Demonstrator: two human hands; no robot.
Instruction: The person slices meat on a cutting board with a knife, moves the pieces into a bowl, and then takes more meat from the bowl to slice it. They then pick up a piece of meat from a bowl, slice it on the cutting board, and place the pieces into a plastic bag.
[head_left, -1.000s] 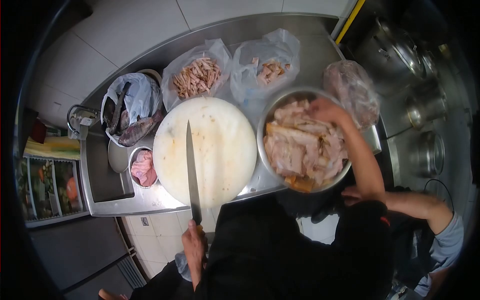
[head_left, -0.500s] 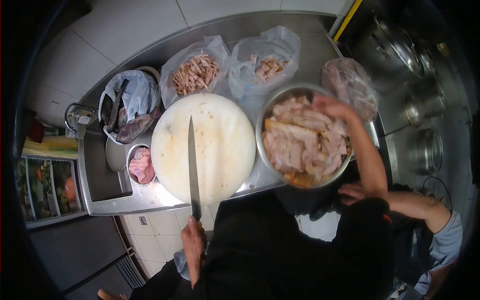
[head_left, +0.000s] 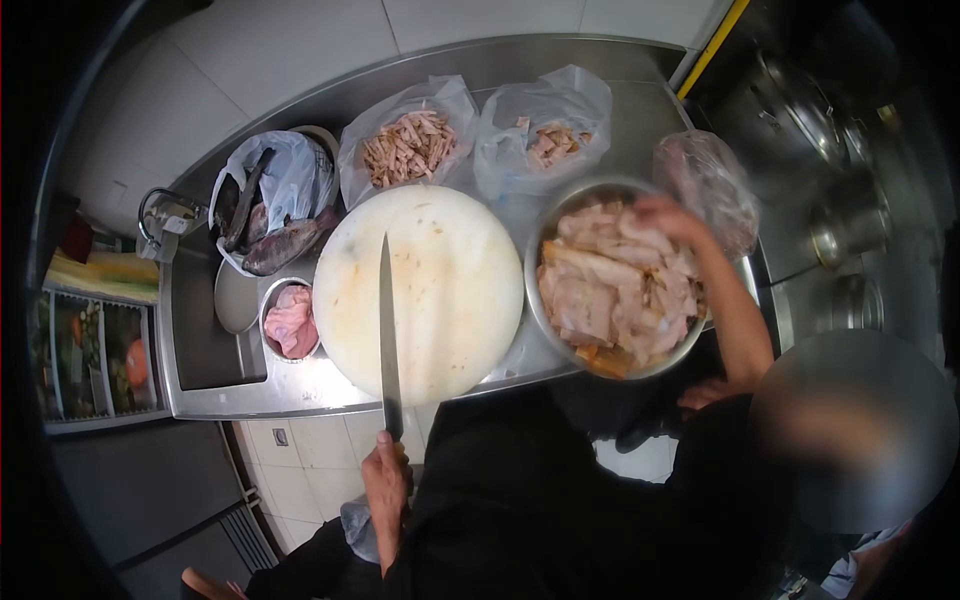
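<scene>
My left hand (head_left: pixel 386 482) is wrapped round the handle of a long kitchen knife (head_left: pixel 389 330). Its blade points away from me, over a thick round white cutting board (head_left: pixel 450 290) with small scraps on it. My right hand (head_left: pixel 668 222) reaches into the far right side of a large metal bowl (head_left: pixel 537 318), its fingers at the pale meat pieces (head_left: pixel 600 295) heaped there. Motion blur smears those fingers, so I cannot tell whether they grip a piece.
Behind the board stand a plastic bag of meat strips (head_left: pixel 410 148) and a bag with smaller pieces (head_left: pixel 556 146). Fish (head_left: pixel 285 248) and a small bowl of pink meat (head_left: pixel 292 322) are on the left. A wrapped bundle (head_left: pixel 708 190) lies right; another person's hand (head_left: pixel 704 395) is below the bowl.
The view has shifted slightly, so the counter sits a little further right and lower. My right hand stays in the bowl, and my left hand keeps the knife over the board.
</scene>
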